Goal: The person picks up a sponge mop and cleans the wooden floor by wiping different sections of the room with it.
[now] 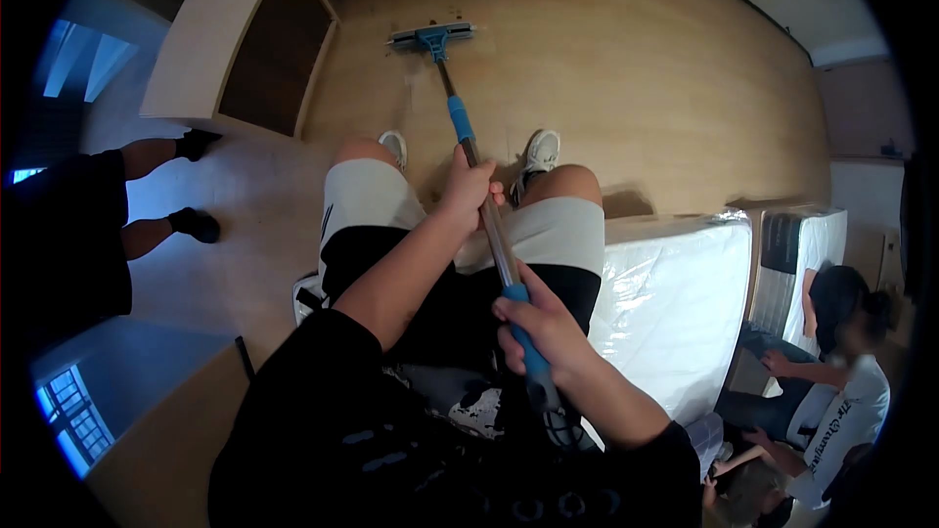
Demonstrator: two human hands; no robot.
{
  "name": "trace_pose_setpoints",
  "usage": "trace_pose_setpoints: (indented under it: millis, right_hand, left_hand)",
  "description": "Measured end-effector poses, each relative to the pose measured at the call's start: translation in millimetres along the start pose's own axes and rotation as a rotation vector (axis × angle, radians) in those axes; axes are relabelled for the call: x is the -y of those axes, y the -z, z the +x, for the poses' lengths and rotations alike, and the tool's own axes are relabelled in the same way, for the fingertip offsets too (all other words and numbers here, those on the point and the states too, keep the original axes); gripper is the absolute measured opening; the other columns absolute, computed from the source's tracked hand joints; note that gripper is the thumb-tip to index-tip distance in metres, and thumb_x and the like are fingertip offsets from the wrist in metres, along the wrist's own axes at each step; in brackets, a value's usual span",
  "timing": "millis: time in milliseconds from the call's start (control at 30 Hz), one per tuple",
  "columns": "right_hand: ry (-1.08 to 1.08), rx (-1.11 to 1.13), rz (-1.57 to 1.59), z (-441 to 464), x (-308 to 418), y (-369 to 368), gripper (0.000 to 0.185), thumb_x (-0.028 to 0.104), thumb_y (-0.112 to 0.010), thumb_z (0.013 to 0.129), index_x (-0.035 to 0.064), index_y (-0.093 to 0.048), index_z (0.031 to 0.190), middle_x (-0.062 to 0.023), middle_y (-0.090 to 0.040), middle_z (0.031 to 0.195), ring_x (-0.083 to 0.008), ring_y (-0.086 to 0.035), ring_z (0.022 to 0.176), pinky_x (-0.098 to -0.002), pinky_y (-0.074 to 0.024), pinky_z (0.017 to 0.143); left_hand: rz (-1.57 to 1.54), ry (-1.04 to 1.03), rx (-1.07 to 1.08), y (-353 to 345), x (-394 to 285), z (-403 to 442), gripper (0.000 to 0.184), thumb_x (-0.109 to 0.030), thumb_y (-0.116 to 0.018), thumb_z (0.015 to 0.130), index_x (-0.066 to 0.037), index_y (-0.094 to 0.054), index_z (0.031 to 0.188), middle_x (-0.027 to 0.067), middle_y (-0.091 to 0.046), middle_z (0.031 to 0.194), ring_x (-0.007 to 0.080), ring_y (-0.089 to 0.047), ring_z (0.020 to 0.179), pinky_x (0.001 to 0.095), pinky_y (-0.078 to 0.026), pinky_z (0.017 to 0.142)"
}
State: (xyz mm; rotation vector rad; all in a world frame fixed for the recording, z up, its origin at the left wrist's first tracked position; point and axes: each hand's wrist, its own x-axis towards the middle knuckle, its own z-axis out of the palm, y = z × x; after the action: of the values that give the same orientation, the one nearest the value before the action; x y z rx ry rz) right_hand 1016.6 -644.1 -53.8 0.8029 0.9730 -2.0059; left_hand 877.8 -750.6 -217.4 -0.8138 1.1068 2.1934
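A long-handled mop (501, 240) with a metal pole and blue parts runs from my lap out to the wooden floor. My left hand (468, 188) wraps round the pole about midway along it. Lower down, my right hand (544, 325) is closed round the blue grip near the pole's end. The wide, flat mop head (432, 36) rests on the floor ahead of my feet, with small dark specks just beyond it. My legs are apart on either side of the pole, and my white shoes (544, 150) are on the floor.
Left of the mop head stands a pale wooden cabinet (215, 39) with a dark side. Plastic-wrapped mattresses (675, 303) are at my right. One person in dark clothes stands at the left (68, 235); other people sit at the lower right (831, 411). Wooden floor (665, 88) stretches ahead.
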Motion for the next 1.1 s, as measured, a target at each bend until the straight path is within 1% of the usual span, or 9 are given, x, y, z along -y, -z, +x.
trace_pose_setpoints:
  millis: [267, 433, 567, 667, 767, 867, 933, 1033, 1100]
  right_hand:
    - [0.117, 0.026, -0.033, 134.5, 15.9, -10.8, 0.039, 0.012, -0.054, 0.093, 0.0131, -0.036, 0.128, -0.0063, -0.048, 0.082, -0.0153, -0.049, 0.046, -0.0301, -0.0428, 0.037]
    - [0.112, 0.045, 0.004, 107.4, 24.4, -23.6, 0.028, 0.013, -0.052, 0.094, 0.0120, -0.038, 0.119, -0.0058, -0.048, 0.082, -0.0153, -0.050, 0.048, -0.0303, -0.0440, 0.038]
    - [0.120, -0.010, 0.074, 50.3, 11.4, -11.8, 0.059, 0.009, -0.047, 0.094, 0.0165, -0.022, 0.146, -0.0093, -0.050, 0.097, -0.0177, -0.053, 0.055, -0.0303, -0.0467, 0.044]
    - [0.129, 0.038, -0.079, 13.1, 4.2, -10.5, 0.067, 0.007, -0.046, 0.089, 0.0190, -0.020, 0.150, -0.0132, -0.049, 0.107, -0.0204, -0.056, 0.061, -0.0313, -0.0502, 0.051]
    - [0.190, 0.238, -0.337, -1.2, -6.3, 3.2, 0.065, 0.008, -0.049, 0.085, 0.0135, -0.028, 0.147, -0.0138, -0.048, 0.109, -0.0215, -0.059, 0.066, -0.0308, -0.0515, 0.054]
    - [0.374, 0.367, -0.208, -5.0, -3.9, 17.2, 0.063, 0.011, -0.055, 0.083, 0.0095, -0.035, 0.143, -0.0121, -0.049, 0.113, -0.0224, -0.060, 0.086, -0.0319, -0.0498, 0.076]
    - [0.506, 0.260, -0.299, -0.9, -2.0, 21.1, 0.063, 0.010, -0.065, 0.078, 0.0105, -0.042, 0.137, -0.0123, -0.051, 0.110, -0.0245, -0.058, 0.095, -0.0327, -0.0475, 0.081]
    - [0.827, 0.126, -1.052, -2.5, 24.1, 10.5, 0.062, 0.007, -0.071, 0.074, 0.0121, -0.047, 0.130, -0.0143, -0.052, 0.106, -0.0304, -0.057, 0.092, -0.0354, -0.0471, 0.080]
    - [1.125, -0.027, -1.239, -0.8, 29.0, -11.2, 0.042, 0.009, -0.077, 0.069, 0.0126, -0.060, 0.107, -0.0129, -0.053, 0.099, -0.0296, -0.057, 0.088, -0.0376, -0.0476, 0.077]
  left_hand:
    - [0.285, -0.109, -0.015, 37.6, -66.7, 129.0, 0.019, -0.002, -0.044, 0.089, -0.010, -0.035, 0.104, 0.0074, -0.044, 0.066, 0.0179, -0.046, 0.048, 0.0331, -0.043, 0.041]
    - [0.366, -0.096, -0.008, 36.2, -66.4, 116.1, 0.019, -0.005, -0.045, 0.091, -0.011, -0.035, 0.105, 0.0071, -0.046, 0.071, 0.0171, -0.047, 0.050, 0.0333, -0.045, 0.043]
    - [0.177, -0.040, 0.022, 19.3, -48.7, 67.3, 0.023, -0.008, -0.047, 0.092, -0.014, -0.034, 0.110, 0.0073, -0.049, 0.084, 0.0168, -0.050, 0.055, 0.0334, -0.048, 0.047]
    - [0.196, -0.028, -0.016, 8.6, -37.2, 22.6, 0.021, -0.011, -0.048, 0.092, -0.013, -0.040, 0.112, 0.0091, -0.054, 0.095, 0.0174, -0.053, 0.057, 0.0322, -0.050, 0.049]
    - [0.134, -0.023, 0.089, 17.2, -37.2, -4.1, 0.032, -0.009, -0.047, 0.091, -0.016, -0.035, 0.120, 0.0070, -0.050, 0.097, 0.0175, -0.053, 0.067, 0.0321, -0.051, 0.049]
    - [0.250, -0.076, 0.158, 48.7, -37.9, 1.6, 0.049, -0.007, -0.055, 0.088, -0.018, -0.041, 0.134, 0.0059, -0.053, 0.110, 0.0174, -0.058, 0.085, 0.0318, -0.052, 0.057]
    - [0.724, -0.556, 0.275, 65.7, -41.6, 1.1, 0.053, -0.006, -0.060, 0.083, -0.018, -0.047, 0.133, 0.0066, -0.051, 0.117, 0.0197, -0.057, 0.096, 0.0342, -0.052, 0.063]
    - [1.268, -1.236, 0.171, 37.4, -76.5, -33.9, 0.040, -0.004, -0.066, 0.077, -0.015, -0.059, 0.114, 0.0083, -0.054, 0.115, 0.0238, -0.058, 0.099, 0.0376, -0.051, 0.072]
    - [1.400, -1.442, 0.260, 20.7, -87.5, -45.6, 0.025, -0.005, -0.069, 0.073, -0.012, -0.064, 0.097, 0.0088, -0.058, 0.104, 0.0257, -0.060, 0.094, 0.0384, -0.050, 0.075]
